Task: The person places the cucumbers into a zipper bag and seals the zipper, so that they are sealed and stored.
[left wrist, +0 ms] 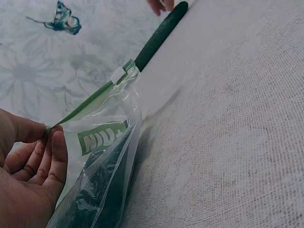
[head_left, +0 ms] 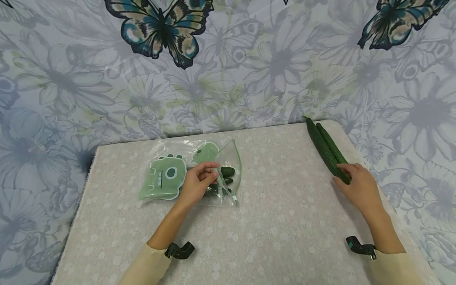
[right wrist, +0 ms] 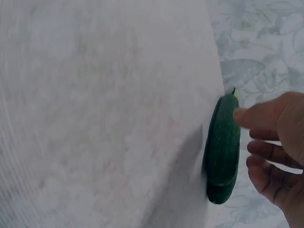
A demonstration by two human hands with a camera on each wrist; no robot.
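Note:
A clear slider zip bag (head_left: 165,180) with green cartoon monster prints lies on the table's left part. Several dark green cucumbers (head_left: 227,171) show through its right end. My left hand (head_left: 197,182) pinches the bag's green zip edge between thumb and fingers; in the left wrist view a white slider (left wrist: 118,75) sits farther along that edge. Two long cucumbers (head_left: 322,148) lie side by side near the table's right edge. My right hand (head_left: 360,188) is at their near end, with its thumb and fingers spread; in the right wrist view the fingers look apart from the cucumbers (right wrist: 223,142).
A pale patterned cloth covers the table (head_left: 278,221). Behind and beside it hangs a flower-and-butterfly fabric (head_left: 278,67). Each wrist wears a black camera mount, one on the left (head_left: 179,250) and one on the right (head_left: 360,246).

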